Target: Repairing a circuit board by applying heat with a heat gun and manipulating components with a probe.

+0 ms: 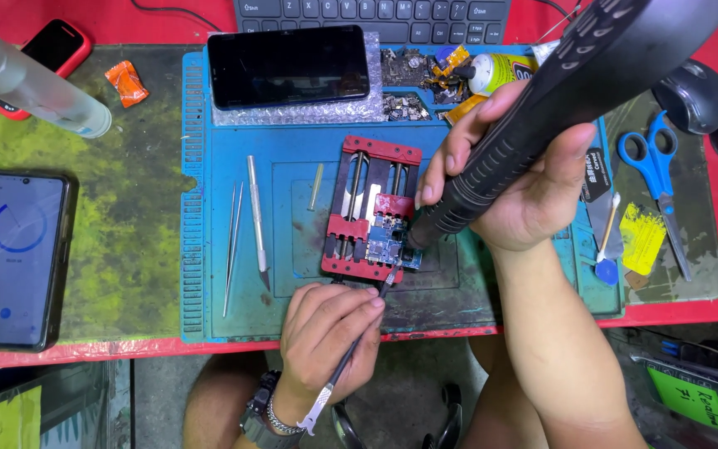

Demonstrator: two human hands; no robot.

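At the upper left of the frame a clear plastic tube lies slanted across a red-cased phone, with an orange wrapped sweet just to their right. Below them, at the left edge, a dark phone with a lit screen rests flat on the worn green mat. Next comes the blue work mat; along its top a black phone sits on a sheet of bubble wrap. Further down the blue mat lie thin tweezers and, just beside them, a craft knife.

In the lower middle of the frame the left hand is curled closed, fingers pinching a slim dark tool whose tip reaches up to the small blue circuit board. That board is clamped at the lower right corner of a red holder in the centre of the blue mat.

Right of centre, the right hand wraps tightly around a thick black hot-air handle, which slants down from the upper right; its nozzle end is right at the circuit board. Behind the hand, a glue bottle lies among small parts. At the far right, blue-handled scissors, a yellow tag and a swab rest on the table.
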